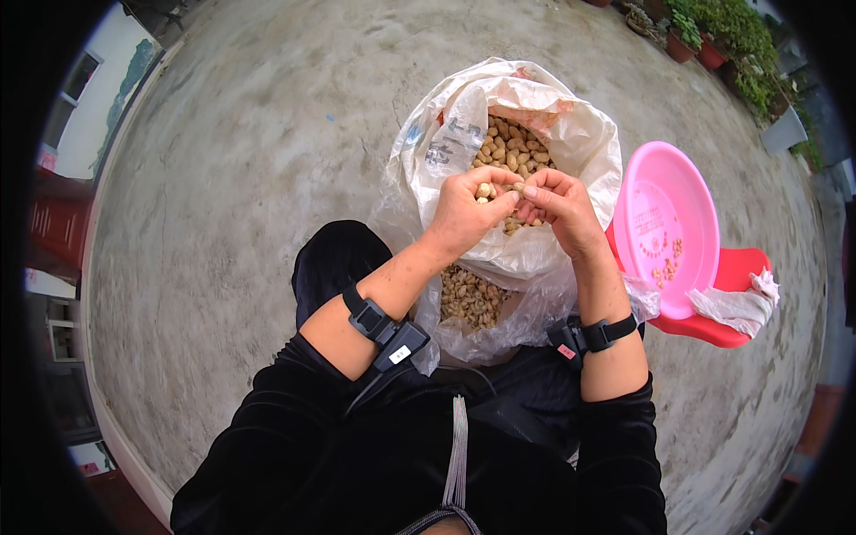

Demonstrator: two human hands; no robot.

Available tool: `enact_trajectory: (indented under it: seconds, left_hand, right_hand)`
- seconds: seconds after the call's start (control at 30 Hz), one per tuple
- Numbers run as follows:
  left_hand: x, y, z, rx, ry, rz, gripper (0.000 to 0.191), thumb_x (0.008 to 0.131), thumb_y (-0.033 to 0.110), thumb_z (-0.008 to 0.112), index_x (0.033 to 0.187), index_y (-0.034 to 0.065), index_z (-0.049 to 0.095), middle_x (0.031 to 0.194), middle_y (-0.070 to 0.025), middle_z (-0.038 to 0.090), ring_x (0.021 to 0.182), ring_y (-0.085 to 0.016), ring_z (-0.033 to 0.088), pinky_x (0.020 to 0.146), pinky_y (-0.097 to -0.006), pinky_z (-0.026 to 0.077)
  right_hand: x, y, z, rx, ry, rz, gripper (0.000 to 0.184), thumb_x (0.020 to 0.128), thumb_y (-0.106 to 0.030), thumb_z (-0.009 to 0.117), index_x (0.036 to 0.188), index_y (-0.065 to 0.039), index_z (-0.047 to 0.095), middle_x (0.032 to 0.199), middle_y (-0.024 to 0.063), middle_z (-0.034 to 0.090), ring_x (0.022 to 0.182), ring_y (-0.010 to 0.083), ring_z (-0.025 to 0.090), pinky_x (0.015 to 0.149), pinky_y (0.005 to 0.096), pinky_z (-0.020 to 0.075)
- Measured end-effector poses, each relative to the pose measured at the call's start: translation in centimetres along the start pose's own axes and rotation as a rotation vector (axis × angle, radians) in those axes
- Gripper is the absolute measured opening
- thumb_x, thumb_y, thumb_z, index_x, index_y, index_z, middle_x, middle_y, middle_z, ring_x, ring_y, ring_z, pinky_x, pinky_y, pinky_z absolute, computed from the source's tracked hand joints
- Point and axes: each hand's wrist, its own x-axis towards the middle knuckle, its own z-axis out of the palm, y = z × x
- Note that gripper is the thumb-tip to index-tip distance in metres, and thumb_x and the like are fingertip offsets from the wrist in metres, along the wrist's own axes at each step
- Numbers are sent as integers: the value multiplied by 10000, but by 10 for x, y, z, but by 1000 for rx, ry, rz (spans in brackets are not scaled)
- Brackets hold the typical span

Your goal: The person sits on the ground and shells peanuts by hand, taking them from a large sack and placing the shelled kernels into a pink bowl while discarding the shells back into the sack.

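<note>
Above the mouth of a white woven sack (588, 134), my two hands meet. My left hand (468, 204) has several unshelled peanuts (483, 192) tucked in its curled fingers. Between the fingertips of both hands is one peanut (518, 188), pinched by thumbs and forefingers. My right hand (562, 204) touches it from the right side. Whole peanuts in their shells (513, 144) fill the sack beneath. Nearer to me, a clear plastic bag (528, 328) holds a heap of broken peanut shells (471, 297).
At my right a pink plastic basin (702, 221) with some shelled kernels (669, 264) sits tilted on a red stool (739, 261). A crumpled white cloth (742, 301) lies on the stool's edge. Potted plants (685, 30) stand at the far right on the concrete ground (254, 134).
</note>
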Motion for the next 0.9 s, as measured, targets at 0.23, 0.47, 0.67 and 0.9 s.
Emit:
enact_trajectory:
  seconds: [0.23, 0.47, 0.67, 0.9]
  left_hand:
    - [0, -2, 0, -94, 15, -2, 181, 842, 85, 650, 1004, 6, 649, 722, 8, 622, 564, -25, 523, 491, -173, 420]
    - [1, -1, -1, -176, 18, -49, 152, 848, 77, 643, 977, -3, 646, 707, 7, 617, 545, -22, 518, 454, -158, 396]
    - [0, 0, -1, -184, 47, -50, 121, 832, 69, 652, 922, -11, 646, 720, -1, 626, 588, -23, 533, 502, -176, 435]
    - [1, -1, 1, -163, 90, -51, 100, 823, 46, 651, 889, -28, 636, 720, -15, 630, 618, -36, 554, 541, -197, 473]
  right_hand:
    - [-1, 1, 5, 61, -77, -14, 187, 882, -169, 623, 961, 0, 613, 815, 64, 650, 701, 115, 623, 642, 233, 501]
    - [0, 1, 6, 16, -37, -108, 173, 871, -126, 645, 972, 11, 615, 849, 54, 655, 709, 101, 613, 650, 232, 496]
    - [0, 5, 12, -32, 0, -128, 171, 878, -127, 644, 974, 11, 613, 854, 46, 655, 710, 85, 603, 640, 213, 485]
    - [5, 15, 21, -77, 19, -164, 176, 931, -189, 583, 910, -14, 579, 740, 15, 608, 614, 58, 548, 551, 189, 441]
